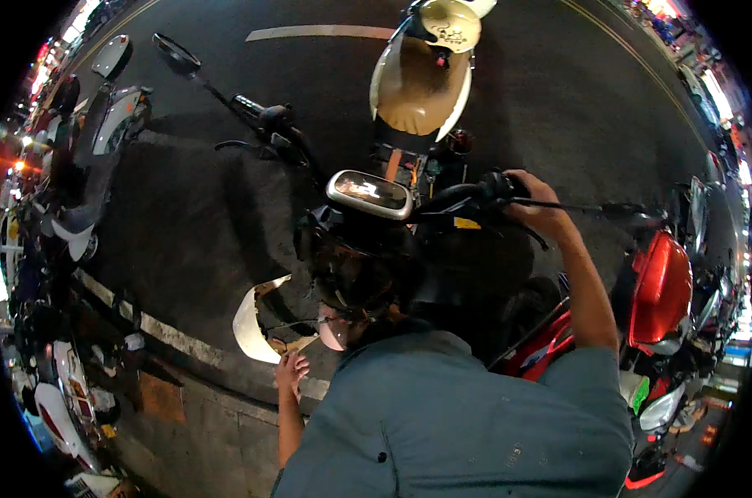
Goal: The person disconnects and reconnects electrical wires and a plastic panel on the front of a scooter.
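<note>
Before me stands a scooter with a brown seat (417,79) and an oval instrument panel (368,193) between its handlebars. My right hand (535,203) is wrapped round the handlebar end on the right, beside the brake lever (535,238). Low on the left, my left hand (290,371) grips the lower edge of a curved cream body panel (250,328), held beside the scooter's dark front. A thin dark strand runs near the panel's open side. The pinkish rounded shape (334,326) next to it I cannot identify. My shirt hides much of the scooter's lower front.
A cream helmet (451,25) rests on the seat. The left mirror (176,52) sticks out on its stalk. A red scooter (662,286) stands close at my right; parked scooters (106,137) line the left. A kerb (177,340) runs behind the panel at lower left.
</note>
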Available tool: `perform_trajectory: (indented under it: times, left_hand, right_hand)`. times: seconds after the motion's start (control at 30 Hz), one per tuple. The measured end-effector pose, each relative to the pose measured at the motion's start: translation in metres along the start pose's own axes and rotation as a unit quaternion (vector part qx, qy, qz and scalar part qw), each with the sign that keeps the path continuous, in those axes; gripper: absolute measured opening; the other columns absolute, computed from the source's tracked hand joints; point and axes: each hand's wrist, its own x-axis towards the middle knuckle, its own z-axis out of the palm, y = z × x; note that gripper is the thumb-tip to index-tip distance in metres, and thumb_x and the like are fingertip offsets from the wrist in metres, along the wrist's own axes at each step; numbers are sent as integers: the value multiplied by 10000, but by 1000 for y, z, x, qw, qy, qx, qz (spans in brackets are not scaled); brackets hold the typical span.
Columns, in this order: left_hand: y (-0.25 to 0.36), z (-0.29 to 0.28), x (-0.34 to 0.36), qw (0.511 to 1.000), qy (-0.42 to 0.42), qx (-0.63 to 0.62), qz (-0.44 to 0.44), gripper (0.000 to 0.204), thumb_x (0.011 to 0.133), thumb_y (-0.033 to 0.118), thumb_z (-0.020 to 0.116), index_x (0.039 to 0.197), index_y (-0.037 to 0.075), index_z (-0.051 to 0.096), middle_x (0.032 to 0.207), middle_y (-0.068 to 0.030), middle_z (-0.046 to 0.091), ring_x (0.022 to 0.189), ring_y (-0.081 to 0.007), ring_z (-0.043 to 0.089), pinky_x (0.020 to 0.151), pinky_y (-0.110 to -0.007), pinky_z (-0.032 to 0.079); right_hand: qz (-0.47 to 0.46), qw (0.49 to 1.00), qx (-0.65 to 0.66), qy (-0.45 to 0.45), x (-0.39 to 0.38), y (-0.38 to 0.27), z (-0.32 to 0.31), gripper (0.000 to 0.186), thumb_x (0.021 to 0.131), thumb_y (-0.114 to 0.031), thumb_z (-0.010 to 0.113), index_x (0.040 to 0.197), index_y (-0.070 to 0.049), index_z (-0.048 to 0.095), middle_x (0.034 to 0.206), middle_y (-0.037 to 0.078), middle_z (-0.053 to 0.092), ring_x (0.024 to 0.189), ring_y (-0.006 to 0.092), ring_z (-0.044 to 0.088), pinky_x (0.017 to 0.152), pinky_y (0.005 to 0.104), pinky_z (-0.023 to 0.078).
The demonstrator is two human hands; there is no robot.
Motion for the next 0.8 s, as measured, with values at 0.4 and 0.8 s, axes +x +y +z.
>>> perform_trajectory:
  times: [0.4, 0.8]
  left_hand:
    - [-99, -23, -48, 991, 78, 74, -76, 328, 972, 247, 613, 1211, 35, 538, 829, -110, 608, 661, -200, 630, 476, -344, 474]
    - [-57, 31, -18, 994, 75, 64, -43, 471, 965, 336, 619, 1294, 12, 528, 1002, -126, 674, 802, -222, 679, 658, -363, 568]
  right_hand:
    - [-20, 978, 44, -201, 47, 35, -19, 819, 669, -248, 870, 1355, -46, 471, 1221, 84, 566, 1129, 199, 552, 996, 353, 442]
    - [-54, 982, 35, -178, 47, 41, -15, 753, 671, -323, 834, 1304, -61, 521, 1269, 60, 546, 1183, 220, 531, 969, 393, 442]
